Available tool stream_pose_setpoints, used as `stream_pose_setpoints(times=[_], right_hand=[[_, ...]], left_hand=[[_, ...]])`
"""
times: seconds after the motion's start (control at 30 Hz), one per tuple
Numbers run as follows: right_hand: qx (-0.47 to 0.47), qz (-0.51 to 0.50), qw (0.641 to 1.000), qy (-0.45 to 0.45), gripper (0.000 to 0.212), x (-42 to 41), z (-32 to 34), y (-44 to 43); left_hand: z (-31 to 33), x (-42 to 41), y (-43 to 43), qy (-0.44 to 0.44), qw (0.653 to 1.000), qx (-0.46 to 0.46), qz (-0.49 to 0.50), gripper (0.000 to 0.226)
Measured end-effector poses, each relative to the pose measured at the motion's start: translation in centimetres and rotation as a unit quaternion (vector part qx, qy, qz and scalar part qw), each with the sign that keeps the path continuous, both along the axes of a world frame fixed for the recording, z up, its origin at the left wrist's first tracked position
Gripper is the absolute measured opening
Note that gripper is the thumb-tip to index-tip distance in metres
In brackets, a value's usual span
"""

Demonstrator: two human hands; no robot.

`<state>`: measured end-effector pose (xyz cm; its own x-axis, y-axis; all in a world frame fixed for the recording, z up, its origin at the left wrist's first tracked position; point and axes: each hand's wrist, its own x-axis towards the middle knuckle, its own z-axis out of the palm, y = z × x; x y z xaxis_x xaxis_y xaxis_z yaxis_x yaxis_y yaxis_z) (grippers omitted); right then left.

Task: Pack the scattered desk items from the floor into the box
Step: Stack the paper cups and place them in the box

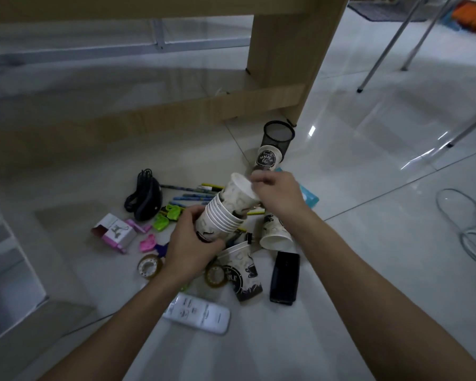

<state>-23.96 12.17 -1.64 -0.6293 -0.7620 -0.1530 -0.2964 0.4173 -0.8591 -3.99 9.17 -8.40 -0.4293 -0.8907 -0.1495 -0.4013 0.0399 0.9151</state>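
On a pale tiled floor [368, 270], beside a wooden bench leg [294, 50], a scatter of desk items. Above the scatter, two bare hands working a nested stack of paper cups [217, 218], held tilted, mouths up and to the right. Left hand [195, 243] wrapped closed round the base of the stack. Right hand [278, 193] pinching the rim of the top cup [239, 188], which sits part way into the stack.

Lying loose on the floor: one cup [276, 232] on its side just under the right wrist, another cup [243, 273] on its side below the left hand, a third [268, 158] tipped against a black mesh pot [278, 136] near the bench leg. Left of the hands, a black mouse with coiled cord [144, 199], pens [193, 193], green clips [168, 215], a pink clip [147, 243] and a small opened carton [113, 232]. Two tape rolls [149, 266] near the left wrist. Lower down, a white remote [197, 313] and a black stapler [285, 277]. Blue packet [311, 198] partly hidden behind the right hand. Box not identifiable for certain.
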Motion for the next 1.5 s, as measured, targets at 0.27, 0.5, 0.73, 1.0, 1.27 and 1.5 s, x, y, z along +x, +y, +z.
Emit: stream_pose_setpoints(times=[0.27,0.5,0.73,1.0,1.27,1.5], right_hand=[[0.142,0.205,0.96,0.129,0.05,2.1,-2.1,3.2],[0.201,0.375,0.888,0.174,0.019,3.3,-2.3,4.0],[0.002,0.113,0.993,-0.017,0.006,-1.8,1.6,3.3],[-0.066,0.082,0.994,-0.005,0.003,0.4,-0.1,2.6],[-0.007,0.195,0.98,0.046,0.013,-0.9,-0.2,5.3],[0.042,0.153,0.984,0.076,0.067,-1.8,-2.0,6.7]], left_hand=[[0.0,0.6,-0.5,-0.016,0.996,0.024,0.088,0.081],[0.5,-0.3,-1.0,-0.065,0.993,0.031,0.093,0.091],[0.3,0.2,-0.8,-0.075,0.993,0.022,0.085,0.061],[1.2,-1.5,0.4,-0.053,0.998,0.019,0.025,0.068],[1.3,-2.0,1.2,-0.078,0.994,-0.053,-0.061,0.074],[2.0,-2.9,1.5,-0.052,0.995,-0.027,-0.079,0.11]])
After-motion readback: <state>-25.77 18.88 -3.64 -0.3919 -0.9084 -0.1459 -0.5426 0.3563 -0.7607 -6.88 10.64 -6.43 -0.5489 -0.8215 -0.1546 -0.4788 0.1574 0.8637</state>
